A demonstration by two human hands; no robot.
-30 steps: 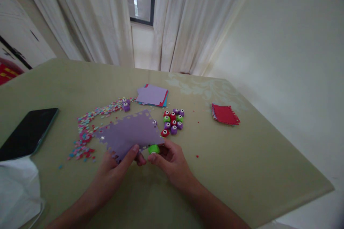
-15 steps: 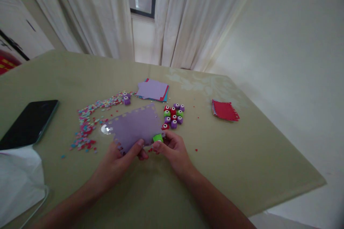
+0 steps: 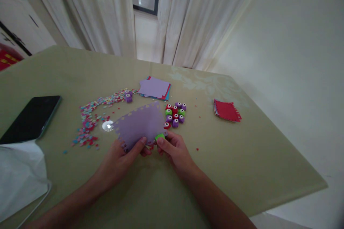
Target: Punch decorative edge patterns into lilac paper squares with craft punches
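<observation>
A lilac sheet of card (image 3: 141, 125) with small punched holes along its edges is held up over the table. My left hand (image 3: 127, 154) grips it at the lower left edge, thumb on top and fingers beneath. Closed round a small green craft punch (image 3: 159, 136), my right hand (image 3: 174, 146) has its thumb on the punch's near side. That punch sits on the card's near edge, close to the right corner; whether it is pressed down I cannot tell. Just beyond the corner stands a cluster of red, green and purple punches (image 3: 175, 115).
Loose confetti (image 3: 87, 125) spreads left of the card, with two purple punches (image 3: 128, 96) at its far end. Stacked cards (image 3: 154, 88) lie at the back, red edge-punched cards (image 3: 228, 111) on the right. A phone (image 3: 32, 118) and white cloth-like item (image 3: 23, 180) occupy the left.
My right thumb has moved up over the green punch, covering more of it. The card is tilted slightly more. The whole view has shifted a little.
</observation>
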